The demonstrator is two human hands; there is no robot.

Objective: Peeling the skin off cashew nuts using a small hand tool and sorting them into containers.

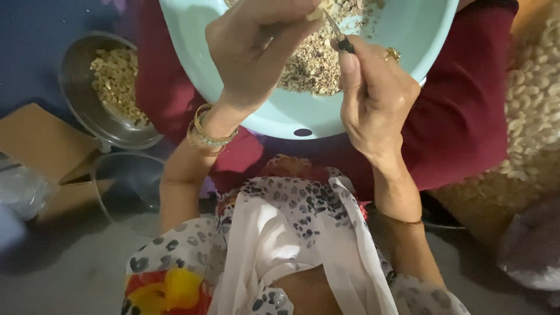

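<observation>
My left hand [256,49], with bangles at the wrist, pinches a pale cashew nut [318,11] over a light blue plastic basin [280,114]. My right hand [373,93], wearing a gold ring, grips a small knife [340,34] by its dark handle, its thin blade pointing at the nut. The basin rests on my lap over dark red cloth and holds a heap of brownish nut skins and scraps [318,61].
A steel bowl [79,99] with peeled cashews stands at the left. An empty glass bowl [125,186] sits below it, beside a cardboard box [41,146]. A big heap of whole cashews [534,111] lies at the right.
</observation>
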